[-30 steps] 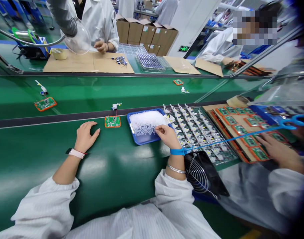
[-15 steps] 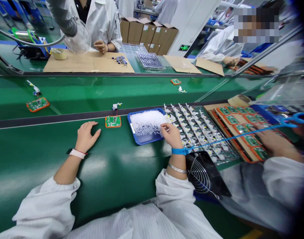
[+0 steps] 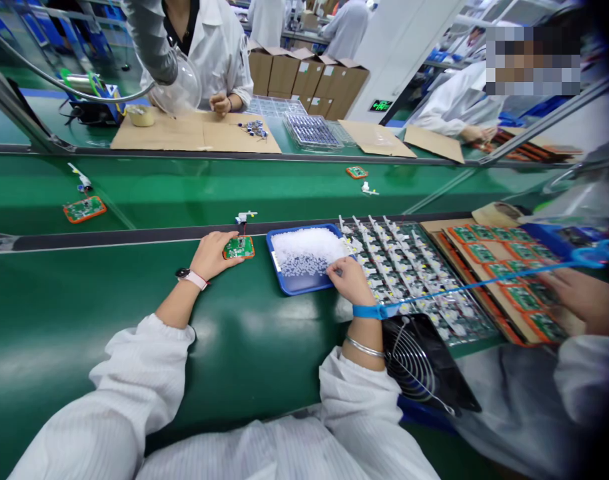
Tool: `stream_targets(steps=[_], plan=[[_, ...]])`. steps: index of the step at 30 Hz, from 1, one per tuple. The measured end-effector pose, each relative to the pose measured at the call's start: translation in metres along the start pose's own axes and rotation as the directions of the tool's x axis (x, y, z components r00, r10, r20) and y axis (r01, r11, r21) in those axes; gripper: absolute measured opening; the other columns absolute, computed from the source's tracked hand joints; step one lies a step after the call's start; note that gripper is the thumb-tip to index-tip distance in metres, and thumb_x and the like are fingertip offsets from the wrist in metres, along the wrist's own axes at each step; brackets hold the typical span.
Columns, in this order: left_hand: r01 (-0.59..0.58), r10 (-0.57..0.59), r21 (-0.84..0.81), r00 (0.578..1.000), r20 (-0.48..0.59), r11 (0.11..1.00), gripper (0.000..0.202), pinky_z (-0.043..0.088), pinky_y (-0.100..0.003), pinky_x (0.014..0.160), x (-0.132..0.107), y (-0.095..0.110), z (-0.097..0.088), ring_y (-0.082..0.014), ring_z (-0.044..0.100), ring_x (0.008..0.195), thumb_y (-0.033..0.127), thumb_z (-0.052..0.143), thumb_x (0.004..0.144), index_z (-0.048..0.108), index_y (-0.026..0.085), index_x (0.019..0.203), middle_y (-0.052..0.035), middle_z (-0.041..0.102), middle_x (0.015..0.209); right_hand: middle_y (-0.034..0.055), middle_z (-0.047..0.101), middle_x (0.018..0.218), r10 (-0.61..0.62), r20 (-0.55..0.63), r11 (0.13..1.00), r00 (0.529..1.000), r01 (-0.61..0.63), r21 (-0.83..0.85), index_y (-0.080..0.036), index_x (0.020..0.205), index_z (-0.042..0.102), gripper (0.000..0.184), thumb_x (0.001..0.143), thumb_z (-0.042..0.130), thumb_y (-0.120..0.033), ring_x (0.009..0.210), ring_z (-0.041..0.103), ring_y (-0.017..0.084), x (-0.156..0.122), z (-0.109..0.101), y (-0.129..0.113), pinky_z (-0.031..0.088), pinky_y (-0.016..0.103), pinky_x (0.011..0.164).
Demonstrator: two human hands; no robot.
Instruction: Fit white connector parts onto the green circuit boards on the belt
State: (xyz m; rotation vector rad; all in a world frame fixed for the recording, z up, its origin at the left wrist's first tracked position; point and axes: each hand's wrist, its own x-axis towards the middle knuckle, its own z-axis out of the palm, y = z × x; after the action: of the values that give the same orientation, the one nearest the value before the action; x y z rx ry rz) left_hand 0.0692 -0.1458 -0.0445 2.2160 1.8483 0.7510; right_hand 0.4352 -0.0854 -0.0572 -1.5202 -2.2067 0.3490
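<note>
My left hand (image 3: 212, 257) is at a green circuit board with an orange rim (image 3: 240, 248), thumb along its near edge and fingers at its far edge. A small white part with a thin arm (image 3: 244, 218) is wired to the board and lies just beyond it. My right hand (image 3: 352, 280) is at the right front corner of a blue tray (image 3: 293, 291), fingertips pinched together. Whatever the pinch holds is too small to make out. Small white translucent pieces (image 3: 307, 248) are heaped at the tray's back and scattered toward its front.
Rows of white parts (image 3: 404, 267) lie right of the tray, beside cardboard holding orange-rimmed boards (image 3: 499, 270). A black fan (image 3: 424, 367) stands by my right forearm, and a blue cord (image 3: 464, 283) runs from my wrist. Co-workers sit opposite and at right; another person's hand (image 3: 579, 293) reaches the boards.
My left hand has moved right, from bare table onto the circuit board, and closed around its left side. My right hand stays pinched at the tray, slightly lower. The view has shifted a little.
</note>
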Motion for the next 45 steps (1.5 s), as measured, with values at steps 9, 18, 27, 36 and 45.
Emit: stream_targets(steps=[9, 18, 27, 36, 45], plan=[[-0.019, 0.024, -0.083, 0.998, 0.060, 0.996, 0.067, 0.040, -0.041, 0.091, -0.037, 0.017, -0.007, -0.0287, 0.052, 0.108, 0.054, 0.069, 0.067, 0.051, 0.020, 0.122, -0.0098, 0.059, 0.118, 0.0092, 0.062, 0.075, 0.002, 0.115, 0.997, 0.993, 0.007, -0.081, -0.016, 0.064, 0.063, 0.015, 0.073, 0.053, -0.020, 0.082, 0.055, 0.023, 0.002, -0.004, -0.003, 0.042, 0.036, 0.081], [-0.028, 0.038, -0.096, 0.994, 0.098, 0.995, 0.064, 0.039, -0.040, 0.089, -0.076, 0.031, -0.015, -0.0279, 0.051, 0.107, 0.055, 0.067, 0.071, 0.050, 0.020, 0.121, -0.0105, 0.057, 0.117, 0.0091, 0.057, 0.074, -0.045, 0.088, 0.998, 0.995, 0.048, -0.034, -0.019, 0.059, 0.056, 0.016, 0.074, 0.050, -0.020, 0.083, 0.052, 0.023, 0.005, -0.004, 0.001, 0.041, 0.039, 0.082], [-0.009, -0.029, -0.430, 0.996, -0.083, 0.903, 0.019, 0.042, -0.036, 0.090, -0.060, 0.046, -0.010, -0.0207, 0.057, 0.100, 0.032, 0.056, 0.085, 0.066, 0.019, 0.095, -0.0070, 0.066, 0.102, 0.0074, 0.052, 0.096, -0.259, -0.077, 0.801, 0.963, 0.259, 0.539, -0.020, 0.074, 0.053, 0.015, 0.085, 0.048, -0.028, 0.096, 0.052, 0.019, -0.008, 0.024, -0.130, 0.041, 0.036, 0.088], [0.079, -0.107, -0.457, 0.994, -0.034, 0.886, 0.012, 0.045, -0.034, 0.081, -0.053, 0.045, -0.004, -0.0187, 0.062, 0.083, 0.022, 0.058, 0.081, 0.068, 0.019, 0.076, -0.0029, 0.071, 0.084, 0.0083, 0.050, 0.098, -0.282, 0.038, 0.764, 0.959, 0.200, 0.613, -0.020, 0.075, 0.053, 0.012, 0.085, 0.047, -0.024, 0.101, 0.051, 0.020, -0.015, 0.079, -0.172, 0.040, 0.039, 0.092], [0.160, -0.162, -0.404, 0.986, 0.029, 0.900, 0.007, 0.046, -0.034, 0.083, -0.052, 0.040, -0.005, -0.0188, 0.063, 0.084, 0.019, 0.063, 0.076, 0.069, 0.018, 0.072, -0.0035, 0.070, 0.084, 0.0077, 0.051, 0.095, -0.315, 0.087, 0.780, 0.945, 0.206, 0.591, -0.020, 0.072, 0.052, 0.012, 0.083, 0.047, -0.021, 0.098, 0.051, 0.020, -0.011, 0.083, -0.172, 0.041, 0.039, 0.090]])
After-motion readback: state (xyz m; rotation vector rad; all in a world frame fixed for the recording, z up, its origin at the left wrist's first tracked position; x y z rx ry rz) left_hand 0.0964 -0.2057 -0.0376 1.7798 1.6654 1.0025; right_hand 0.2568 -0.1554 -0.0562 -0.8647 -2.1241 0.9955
